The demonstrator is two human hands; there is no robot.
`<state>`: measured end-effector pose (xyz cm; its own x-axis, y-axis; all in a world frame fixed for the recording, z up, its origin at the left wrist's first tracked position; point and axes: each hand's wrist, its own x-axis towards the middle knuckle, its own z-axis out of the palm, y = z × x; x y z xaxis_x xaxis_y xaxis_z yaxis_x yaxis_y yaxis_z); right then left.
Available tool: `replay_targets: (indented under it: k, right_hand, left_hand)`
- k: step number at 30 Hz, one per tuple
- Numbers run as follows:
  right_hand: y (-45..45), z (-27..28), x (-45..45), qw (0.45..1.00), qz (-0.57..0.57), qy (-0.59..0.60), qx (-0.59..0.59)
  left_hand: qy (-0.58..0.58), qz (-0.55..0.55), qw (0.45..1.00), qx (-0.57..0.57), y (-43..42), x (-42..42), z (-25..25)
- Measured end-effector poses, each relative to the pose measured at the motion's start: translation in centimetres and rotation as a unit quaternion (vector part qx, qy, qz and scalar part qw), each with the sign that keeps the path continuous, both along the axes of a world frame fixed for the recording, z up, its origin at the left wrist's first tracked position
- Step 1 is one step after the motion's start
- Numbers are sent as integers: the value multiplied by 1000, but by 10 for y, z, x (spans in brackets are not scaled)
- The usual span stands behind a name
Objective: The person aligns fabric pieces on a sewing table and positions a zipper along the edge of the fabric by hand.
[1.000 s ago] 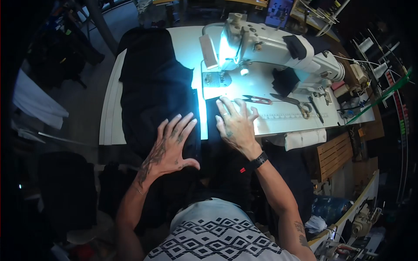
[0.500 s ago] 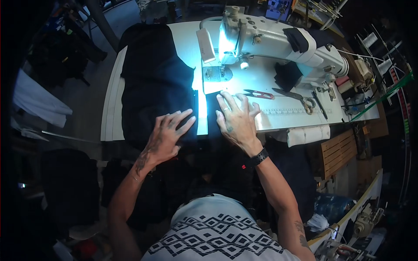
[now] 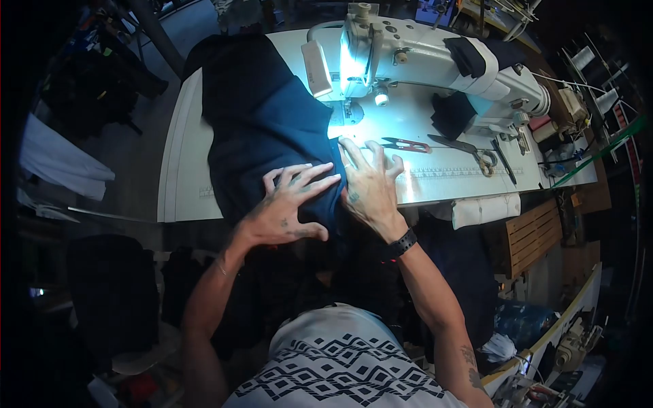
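Note:
A large piece of dark navy cloth [image 3: 265, 115] drapes across the left side of the white sewing table [image 3: 178, 183], its right edge reaching close to the sewing machine's needle area [image 3: 350, 112]. My left hand [image 3: 292, 204] lies on this cloth near the table's front edge, fingers spread and pointing right. Beside it, my right hand [image 3: 369, 180] rests along the cloth's right edge with its fingers apart, just in front of the needle. Some cloth beneath both hands is hidden. The sewing machine [image 3: 422, 58] stands behind, its lamp lighting the needle area.
Right of my hand lie red thread snips [image 3: 407, 145], scissors [image 3: 469, 151] and a dark pen-like stick [image 3: 505, 162]. A ruler scale [image 3: 442, 173] runs along the table. A dark cloth scrap [image 3: 451, 115] lies under the machine arm. Thread spools [image 3: 541, 126] stand at the right.
My left hand has moved right, and the large cloth has shifted right with it. The pale gap between the two dark pieces is now covered. My right hand has barely moved.

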<state>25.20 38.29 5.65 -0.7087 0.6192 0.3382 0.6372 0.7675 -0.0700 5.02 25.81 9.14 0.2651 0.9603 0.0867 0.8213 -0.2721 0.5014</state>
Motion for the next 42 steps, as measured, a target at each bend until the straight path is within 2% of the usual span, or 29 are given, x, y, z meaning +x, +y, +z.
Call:
replay_targets:
  k: [2,3,4,6,9,12,17,20,23,25,27,28,30,34,36,38,40,41,42]
  right_hand:
    - [-1,-2,-2,1000,-2,10,1]
    - [-1,-2,-3,1000,-8,21,4]
    - [-3,-2,-5,999,-8,49,-5]
    - [-4,-2,-5,999,-11,45,-3]
    - [-3,-1,-3,1000,-16,22,4]
    - [-3,-2,-3,999,-18,23,15]
    - [-4,1,-5,999,-24,39,-17]
    - [-4,4,-5,999,-22,37,-23]
    - [-4,1,-5,997,-29,46,-46]
    - [-4,1,-5,997,-36,47,-40]
    - [-5,1,-6,998,-39,40,-41]
    - [-5,2,-6,998,-37,39,-42]
    - [-4,2,-5,997,-33,44,-46]
    - [-4,1,-6,997,-35,52,-37]
    - [-4,0,-5,997,-33,56,-37]
    - [-3,-2,-5,996,-28,67,-48]
    - [-4,-2,-5,996,-23,74,-44]
    - [-5,0,-5,996,-26,72,-47]
    - [-5,1,-6,996,-29,71,-50]
  left_hand:
    - [-77,-18,997,-26,14,-15,8]
    - [-151,-13,988,-20,21,-19,12]
    - [-164,36,986,-6,25,-16,13]
    - [-81,122,986,74,40,-2,-4]
    - [28,139,983,118,43,13,-13]
    - [22,140,985,97,43,7,-17]
    - [93,125,987,48,38,0,-9]
    - [123,117,983,68,37,0,-7]
    - [52,120,990,59,27,3,-2]
    - [46,108,992,52,7,10,-3]
    - [128,122,984,36,-9,31,-9]
    - [143,134,978,67,-11,38,-15]
    - [120,161,976,80,-9,36,-16]
    - [-70,215,970,89,-9,19,-1]
    - [-151,250,944,153,-3,0,8]
    - [-132,277,923,231,-1,-1,23]
    - [121,214,947,205,4,8,34]
    - [202,168,948,180,8,17,28]
    - [196,149,962,116,11,28,20]
